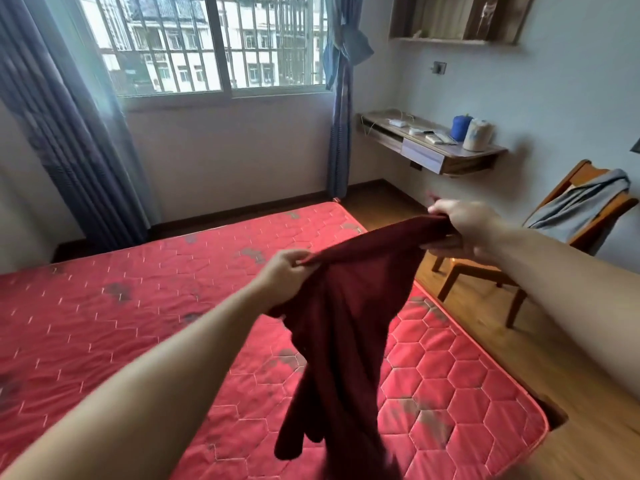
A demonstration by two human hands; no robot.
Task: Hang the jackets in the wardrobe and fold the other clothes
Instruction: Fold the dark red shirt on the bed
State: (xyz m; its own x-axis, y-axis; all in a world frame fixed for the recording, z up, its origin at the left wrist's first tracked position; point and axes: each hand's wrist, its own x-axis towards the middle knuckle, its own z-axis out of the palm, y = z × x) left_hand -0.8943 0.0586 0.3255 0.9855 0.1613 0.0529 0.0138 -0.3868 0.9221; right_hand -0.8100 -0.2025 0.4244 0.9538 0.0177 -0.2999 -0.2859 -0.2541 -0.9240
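Dark red garment (pixel 349 306): held aloft above red quilted mattress (pixel 138 306), top edge stretched between two hands, remainder hanging bunched. Left hand (pixel 282 275): pinching left end of edge. Right hand (pixel 464 228): fingers curled round right end. Grey garment (pixel 578 202): draped over wooden chair (pixel 519 271), right of mattress.

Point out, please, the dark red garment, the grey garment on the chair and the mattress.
dark red garment (pixel 349 306), head view, hanging middle.
grey garment (pixel 581 202), head view, draped middle.
mattress (pixel 138 306), head view, bare quilted top.
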